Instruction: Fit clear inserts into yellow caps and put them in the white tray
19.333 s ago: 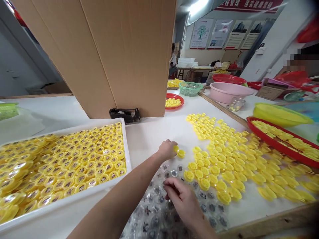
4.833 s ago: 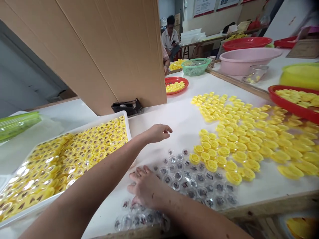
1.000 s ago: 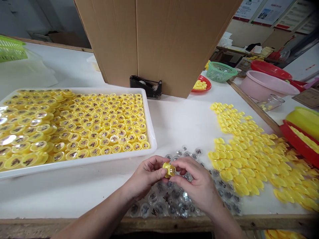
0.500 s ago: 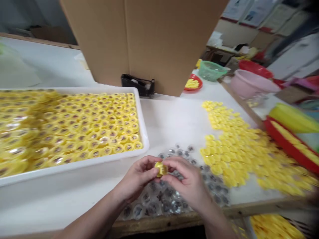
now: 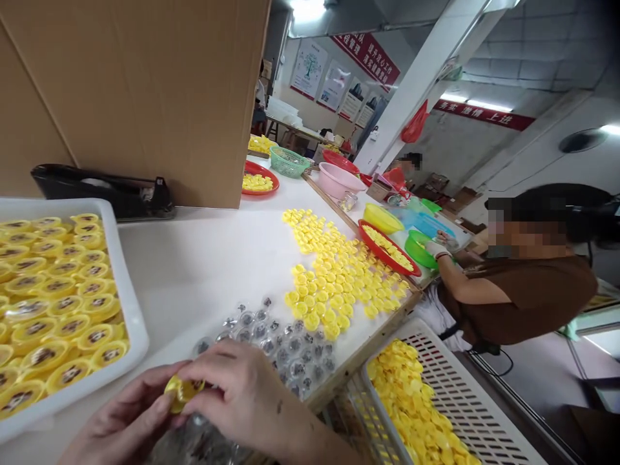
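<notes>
A round yellow plastic cap sits between my left hand and my right hand, and the fingers of both press on it. Its lower side is partly hidden by my fingers. Just beyond my right hand lies a loose layer of transparent plastic capsules with dark printed contents. More capsules lie under my wrists, blurred and partly hidden. Loose yellow caps spread over the white table to the right of the capsules.
A white tray of yellow discs stands at my left, beside a cardboard partition and black tape dispenser. A white slatted crate of yellow pieces sits below the table edge. A co-worker in brown works at the far right.
My view has swung to the right and tilted, showing the room and the co-worker. Both hands still hold the yellow cap, now lower in the picture.
</notes>
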`<move>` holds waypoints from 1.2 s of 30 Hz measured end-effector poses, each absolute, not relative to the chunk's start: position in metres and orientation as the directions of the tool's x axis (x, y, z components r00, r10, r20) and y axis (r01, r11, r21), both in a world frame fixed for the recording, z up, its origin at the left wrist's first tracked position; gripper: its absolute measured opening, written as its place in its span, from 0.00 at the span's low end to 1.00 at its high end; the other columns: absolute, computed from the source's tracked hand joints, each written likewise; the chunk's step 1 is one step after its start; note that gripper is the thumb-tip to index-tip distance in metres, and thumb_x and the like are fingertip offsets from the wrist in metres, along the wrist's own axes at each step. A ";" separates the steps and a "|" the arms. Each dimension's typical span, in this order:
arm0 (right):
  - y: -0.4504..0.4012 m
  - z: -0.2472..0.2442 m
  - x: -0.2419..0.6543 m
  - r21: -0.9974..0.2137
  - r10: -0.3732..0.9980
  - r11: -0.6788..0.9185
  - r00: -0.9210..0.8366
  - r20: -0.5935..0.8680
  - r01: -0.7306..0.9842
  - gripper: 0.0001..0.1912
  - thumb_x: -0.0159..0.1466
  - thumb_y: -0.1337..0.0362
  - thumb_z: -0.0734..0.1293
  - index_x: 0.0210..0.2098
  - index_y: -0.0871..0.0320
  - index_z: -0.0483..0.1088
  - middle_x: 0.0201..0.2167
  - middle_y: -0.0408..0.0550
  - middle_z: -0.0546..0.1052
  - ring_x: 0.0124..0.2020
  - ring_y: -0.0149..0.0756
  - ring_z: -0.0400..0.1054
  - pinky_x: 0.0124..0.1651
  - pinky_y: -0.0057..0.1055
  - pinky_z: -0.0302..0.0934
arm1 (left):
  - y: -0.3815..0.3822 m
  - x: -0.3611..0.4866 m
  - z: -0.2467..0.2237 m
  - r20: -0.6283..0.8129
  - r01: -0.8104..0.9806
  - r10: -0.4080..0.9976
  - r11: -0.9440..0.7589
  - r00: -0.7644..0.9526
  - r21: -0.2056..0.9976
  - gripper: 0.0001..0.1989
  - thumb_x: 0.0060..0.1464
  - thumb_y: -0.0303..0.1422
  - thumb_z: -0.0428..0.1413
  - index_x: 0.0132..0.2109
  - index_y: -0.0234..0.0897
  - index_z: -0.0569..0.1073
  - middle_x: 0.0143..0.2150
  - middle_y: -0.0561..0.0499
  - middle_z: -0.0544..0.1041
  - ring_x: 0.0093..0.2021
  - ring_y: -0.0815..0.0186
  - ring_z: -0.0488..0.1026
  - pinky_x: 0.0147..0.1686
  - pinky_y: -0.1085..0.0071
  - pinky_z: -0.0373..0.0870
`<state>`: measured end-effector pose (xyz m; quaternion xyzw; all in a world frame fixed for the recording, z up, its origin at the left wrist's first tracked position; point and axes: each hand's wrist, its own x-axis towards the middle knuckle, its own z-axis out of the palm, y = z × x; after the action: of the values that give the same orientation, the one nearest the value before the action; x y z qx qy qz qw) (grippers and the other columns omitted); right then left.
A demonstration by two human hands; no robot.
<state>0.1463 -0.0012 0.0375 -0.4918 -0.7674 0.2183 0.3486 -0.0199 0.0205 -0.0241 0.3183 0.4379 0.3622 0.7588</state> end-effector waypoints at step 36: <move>0.004 0.032 0.150 -0.719 0.864 0.503 -0.288 0.412 0.480 0.18 0.60 0.75 0.67 0.47 0.53 0.71 0.43 0.47 0.75 0.44 0.36 0.70 0.47 0.34 0.67 | 0.023 -0.019 -0.016 -0.153 -0.591 0.862 0.450 0.483 0.669 0.14 0.45 0.28 0.65 0.42 0.34 0.76 0.33 0.50 0.78 0.30 0.71 0.74 0.33 0.74 0.71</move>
<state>0.1501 0.0045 0.0324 -0.4383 -0.7667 0.2375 0.4047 -0.0191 0.0227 -0.0159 0.2766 0.2450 0.4457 0.8154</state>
